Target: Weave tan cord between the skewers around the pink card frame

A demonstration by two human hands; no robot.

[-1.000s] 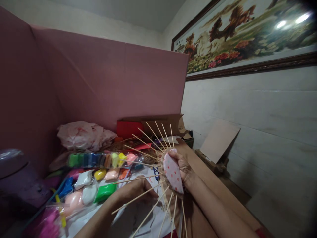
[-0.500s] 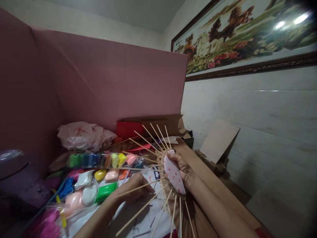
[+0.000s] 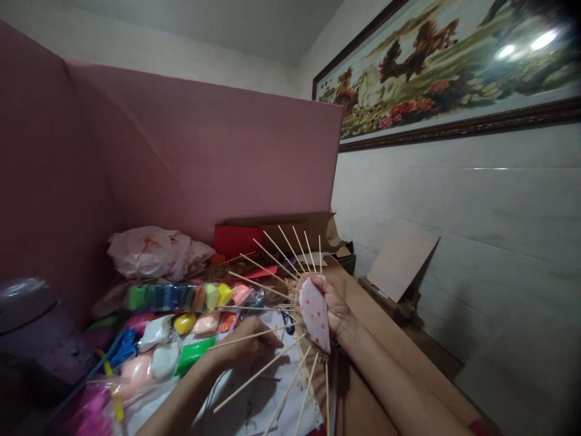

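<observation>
My right hand (image 3: 334,306) is closed around the edge of a round base covered in white cloth with red dots (image 3: 314,312). Brown twine (image 3: 300,298) runs around the rim of this base. Thin wooden sticks (image 3: 258,370) fan out from the rim like spokes, upward, leftward and down. Behind some of them, to the left of the base, my left hand (image 3: 254,340) is held with its fingers curled together. What its fingertips pinch, if anything, is hidden by the sticks and too small to name. Below lies a white marked sheet (image 3: 254,396).
Packets of coloured modelling clay (image 3: 195,354) cover the left side, with a strip of several colours (image 3: 177,297) behind. A dotted cloth bundle (image 3: 154,251), a red sheet (image 3: 236,239) and cardboard (image 3: 285,224) stand at the back. A lilac container (image 3: 34,333) is far left.
The round base has turned a little in my right hand, so its sticks point at slightly different angles. My left hand has stayed nearly in place.
</observation>
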